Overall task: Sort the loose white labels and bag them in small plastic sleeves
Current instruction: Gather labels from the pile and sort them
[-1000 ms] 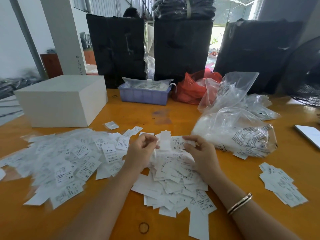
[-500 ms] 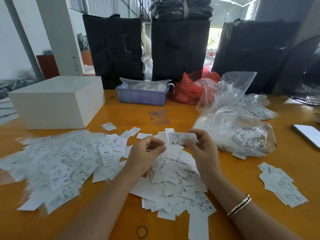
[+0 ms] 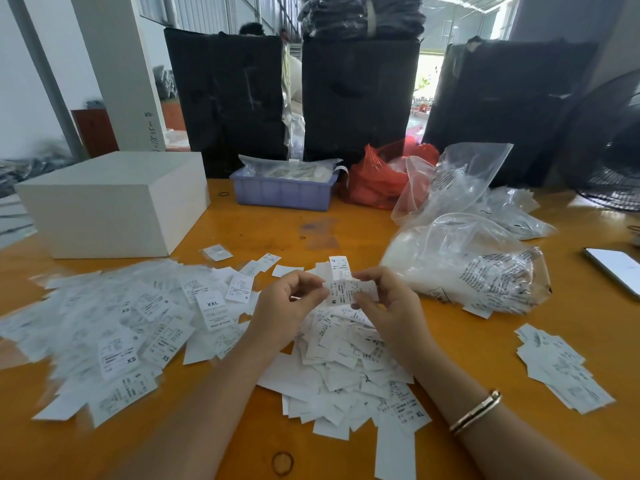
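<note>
Loose white labels lie heaped on the orange table: a wide spread (image 3: 114, 327) at the left, a pile (image 3: 349, 368) under my hands, and a small stack (image 3: 561, 365) at the right. Above the middle pile my right hand (image 3: 391, 310) pinches a small bunch of labels (image 3: 346, 289), one marked M and one marked XL sticking up. My left hand (image 3: 287, 306) has its fingers curled, with thumb and forefinger touching the left edge of that bunch. Clear plastic bags with printed text (image 3: 478, 268) lie just right of my hands.
A white box (image 3: 110, 202) stands at the back left. A blue tray (image 3: 284, 192) holding plastic sleeves and a red bag (image 3: 377, 181) sit at the back. A phone (image 3: 616, 271) lies at the right edge, a fan (image 3: 609, 150) behind it. Black bundles line the far side.
My hands rose off the middle pile with labels in the right hand. The left hand came in to the bunch, which now shows an M label in front.
</note>
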The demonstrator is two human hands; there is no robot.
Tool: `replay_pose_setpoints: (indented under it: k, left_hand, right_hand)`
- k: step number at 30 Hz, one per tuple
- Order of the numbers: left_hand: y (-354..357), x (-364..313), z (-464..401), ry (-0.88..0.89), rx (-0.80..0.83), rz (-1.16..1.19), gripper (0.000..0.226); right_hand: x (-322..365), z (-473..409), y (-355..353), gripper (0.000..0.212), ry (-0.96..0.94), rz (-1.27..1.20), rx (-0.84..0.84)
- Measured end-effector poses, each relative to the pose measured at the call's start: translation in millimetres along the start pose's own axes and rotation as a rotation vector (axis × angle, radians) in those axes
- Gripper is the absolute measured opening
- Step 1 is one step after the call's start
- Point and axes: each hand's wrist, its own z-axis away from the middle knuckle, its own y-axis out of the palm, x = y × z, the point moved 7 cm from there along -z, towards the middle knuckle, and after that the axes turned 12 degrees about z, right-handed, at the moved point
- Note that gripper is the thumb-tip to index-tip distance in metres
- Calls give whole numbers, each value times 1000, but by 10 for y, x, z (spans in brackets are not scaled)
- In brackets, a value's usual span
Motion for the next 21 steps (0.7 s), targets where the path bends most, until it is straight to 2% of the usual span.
replay_pose_setpoints:
  k: [7,11,15,21]
  left_hand:
    - [7,10,10,11,-1,17,5]
    - [-30,6,12,32,-31,40,6]
    - [38,-5,43,49,38,-16,7]
    - [-8,-11,16,50,8,44,8]
  right_hand:
    - [49,7,47,47,-46,145,85]
    - [50,1,20,43,-48,151,63]
    - [66,19,75,46,-56,187,105]
    - [-14,-26,2,27,17,191,47]
